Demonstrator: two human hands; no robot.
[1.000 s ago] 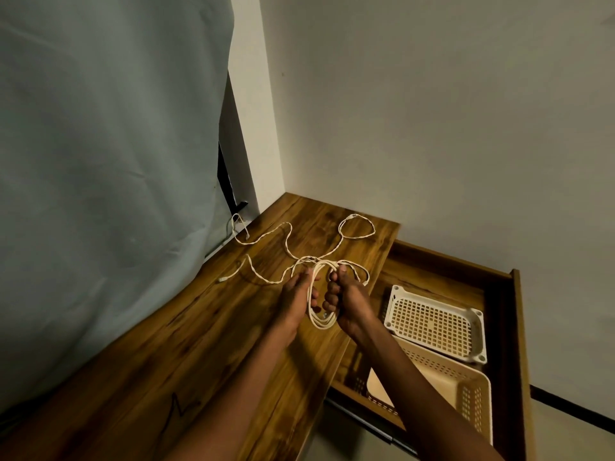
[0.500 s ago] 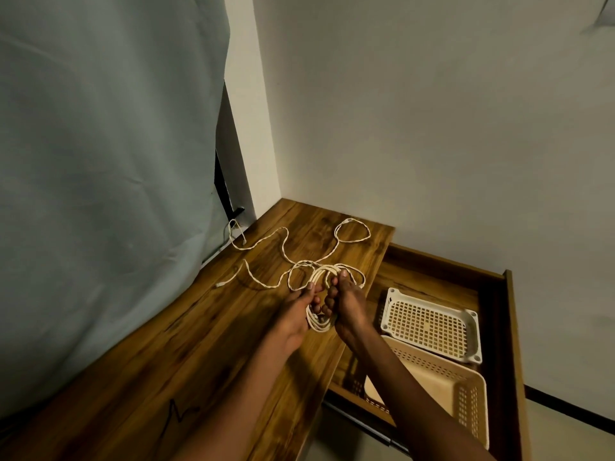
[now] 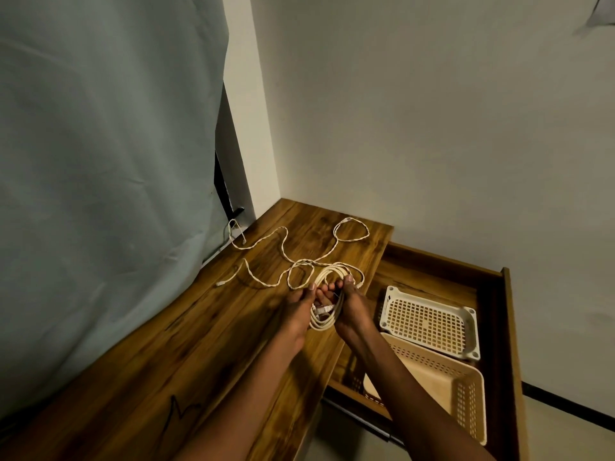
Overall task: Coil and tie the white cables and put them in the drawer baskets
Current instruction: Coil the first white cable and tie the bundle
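Head view: the coiled cable (image 3: 327,304) is a bundle of several white loops held just above the wooden desktop (image 3: 213,344), close to its right edge where the open drawer (image 3: 432,277) begins. It looks light, limp and springy, so I judge the loops will fan apart if the grip slackens. A plug end shows inside the loops, near the middle of the bundle. The best hold is across all the strands at once, at the waist of the coil, leaving one end free for tying.

The left hand (image 3: 298,314) reaches in from the lower left, fingers curled round the left side of the bundle. The right hand (image 3: 352,307) comes from the lower right, its forearm crossing the drawer front, thumb and fingers pinching the right side of the loops near the top. Both hands are closed on the coil, fingertips nearly meeting over it.

A 2nd cable, the braided cable (image 3: 283,257), lies loose on the desktop toward the far corner, wandering from the left edge by the grey curtain (image 3: 100,194) to a loop near the far right edge. Its near loop lies by the coil. It will snag easily, so lift the coil clear.

In the drawer sit 2 baskets: the white basket (image 3: 429,322) farther in, the beige basket (image 3: 442,390) nearer.
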